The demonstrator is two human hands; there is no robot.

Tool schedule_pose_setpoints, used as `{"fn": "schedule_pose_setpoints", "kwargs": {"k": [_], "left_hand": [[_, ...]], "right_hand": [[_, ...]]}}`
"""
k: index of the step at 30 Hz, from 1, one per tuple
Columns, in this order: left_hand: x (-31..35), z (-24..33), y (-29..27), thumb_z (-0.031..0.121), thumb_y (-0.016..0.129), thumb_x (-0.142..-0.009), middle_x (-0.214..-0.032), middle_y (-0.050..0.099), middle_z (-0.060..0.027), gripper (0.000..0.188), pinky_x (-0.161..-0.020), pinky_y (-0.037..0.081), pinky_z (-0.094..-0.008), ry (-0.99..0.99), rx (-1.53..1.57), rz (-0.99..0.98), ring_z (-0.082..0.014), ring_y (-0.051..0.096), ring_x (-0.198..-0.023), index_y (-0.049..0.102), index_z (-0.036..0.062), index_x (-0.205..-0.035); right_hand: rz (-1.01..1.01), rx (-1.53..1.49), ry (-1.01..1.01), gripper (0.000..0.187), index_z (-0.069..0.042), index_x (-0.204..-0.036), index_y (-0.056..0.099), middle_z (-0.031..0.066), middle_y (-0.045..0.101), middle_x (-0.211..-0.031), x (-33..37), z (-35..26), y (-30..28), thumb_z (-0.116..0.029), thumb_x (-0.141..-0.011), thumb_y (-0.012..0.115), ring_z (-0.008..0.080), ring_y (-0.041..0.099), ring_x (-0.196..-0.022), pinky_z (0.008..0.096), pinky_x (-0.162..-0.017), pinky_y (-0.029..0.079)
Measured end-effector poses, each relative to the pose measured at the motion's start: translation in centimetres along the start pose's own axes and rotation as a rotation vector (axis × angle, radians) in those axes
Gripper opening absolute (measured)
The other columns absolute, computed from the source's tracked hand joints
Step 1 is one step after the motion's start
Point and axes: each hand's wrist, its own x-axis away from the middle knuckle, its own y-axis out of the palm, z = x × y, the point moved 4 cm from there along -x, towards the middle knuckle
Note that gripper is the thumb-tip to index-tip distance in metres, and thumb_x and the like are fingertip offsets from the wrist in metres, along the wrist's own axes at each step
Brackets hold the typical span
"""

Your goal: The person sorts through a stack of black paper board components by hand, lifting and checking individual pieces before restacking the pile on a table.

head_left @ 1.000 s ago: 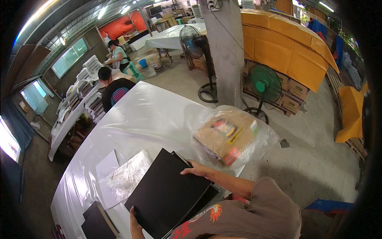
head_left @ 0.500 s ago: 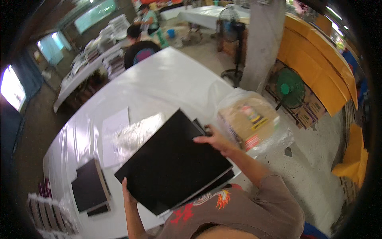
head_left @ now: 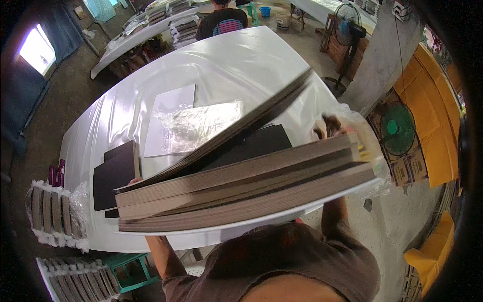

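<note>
A thick stack of black boards (head_left: 241,194) with grey-brown edges spans the table front, its layered edges facing me. A thinner bundle of the same boards (head_left: 226,136) leans up from it at an angle, a wedge-shaped gap between them. At the stack's left end, my left hand (head_left: 135,181) shows only fingertips closed over the edge; the rest is hidden behind the boards. My right hand (head_left: 329,127) is curled at the far right corner of the stack, dark and slightly blurred. Between bundle and stack, a black board face (head_left: 256,146) shows.
White plastic sheeting (head_left: 241,55) covers the table. Smaller dark boards (head_left: 113,181) lie at left, beside a clear plastic-wrapped packet (head_left: 201,126) and a white sheet (head_left: 171,100). A plastic-covered package (head_left: 375,151), green fan (head_left: 397,128) and pillar (head_left: 382,60) stand right. A person (head_left: 221,22) sits beyond.
The boards, seen from their broad black face before, now show their edges toward me, with a bundle spread apart from the rest. My right hand has shifted to the far right corner. The view has shifted.
</note>
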Motion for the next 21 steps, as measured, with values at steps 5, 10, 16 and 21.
{"fn": "schedule_pose_setpoints", "kwargs": {"k": [5, 10, 16, 21], "left_hand": [[0.8, -3.9, -3.3, 0.034, 0.076, -0.06, -0.125, 0.05, -0.0103, 0.077, -0.1, 0.037, -0.0474, -0.093, -0.08, 0.057, -0.0315, 0.046, -0.117, 0.045, 0.011, -0.127], [2.1, -6.5, -5.0, 0.03, 0.08, -0.056, -0.125, 0.049, -0.0088, 0.084, -0.101, 0.035, -0.0489, -0.113, -0.171, 0.112, -0.0319, 0.044, -0.118, 0.043, 0.0093, -0.128], [4.8, -6.9, -10.3, 0.039, 0.082, -0.056, -0.13, 0.047, -0.0088, 0.093, -0.102, 0.032, -0.0517, -0.077, -0.31, 0.097, -0.033, 0.042, -0.121, 0.039, 0.0109, -0.133], [3.7, -7.4, -10.6, 0.047, 0.078, -0.06, -0.131, 0.047, -0.0095, 0.091, -0.101, 0.032, -0.0519, -0.05, -0.242, 0.073, -0.0333, 0.042, -0.121, 0.039, 0.0111, -0.134]], "right_hand": [[-0.027, 0.121, 0.026, 0.117, -0.001, -0.14, 0.016, 0.015, 0.039, -0.13, 1.5, 1.1, -1.0, -0.028, -0.047, 0.084, 0.0271, 0.042, -0.119, 0.0407, -0.103, 0.03], [-0.117, 0.254, 0.133, 0.119, -0.002, -0.142, 0.012, 0.0158, 0.036, -0.134, 5.7, 2.7, -2.6, -0.032, -0.05, 0.083, 0.0274, 0.04, -0.122, 0.0416, -0.106, 0.026], [-0.378, 0.565, 0.072, 0.133, -0.003, -0.143, -0.001, 0.0201, 0.03, -0.14, 3.6, 2.5, -1.4, -0.033, -0.046, 0.086, 0.0294, 0.037, -0.126, 0.0415, -0.108, 0.023], [-0.369, 0.652, 0.105, 0.134, -0.003, -0.14, 0.001, 0.0206, 0.034, -0.137, 7.1, 2.3, -1.9, -0.028, -0.042, 0.089, 0.0296, 0.039, -0.123, 0.04, -0.104, 0.027]]}}
